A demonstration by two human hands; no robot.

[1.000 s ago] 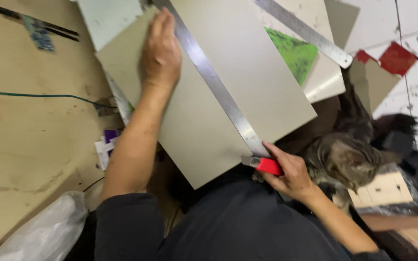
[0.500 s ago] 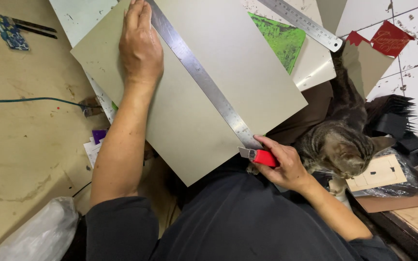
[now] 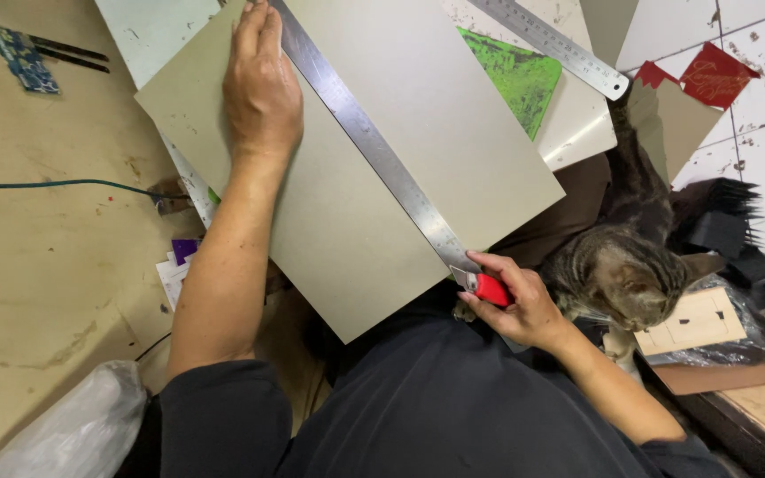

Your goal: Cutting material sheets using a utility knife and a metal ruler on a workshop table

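Grey card [image 3: 347,204] lies slantwise across your lap and the table edge, with the long steel ruler [image 3: 374,150] laid along it; your left hand [image 3: 263,93] is spread flat, pinning ruler and sheet together, while your right hand [image 3: 520,305] is clenched round the red cutter [image 3: 491,289], its blade at the ruler's near end by the card's lower edge. You look to be at the tail of a cut along the ruler. Finishing it calls for firm left-hand pressure and care, since the tabby cat [image 3: 622,274] sits just beside your knife hand.
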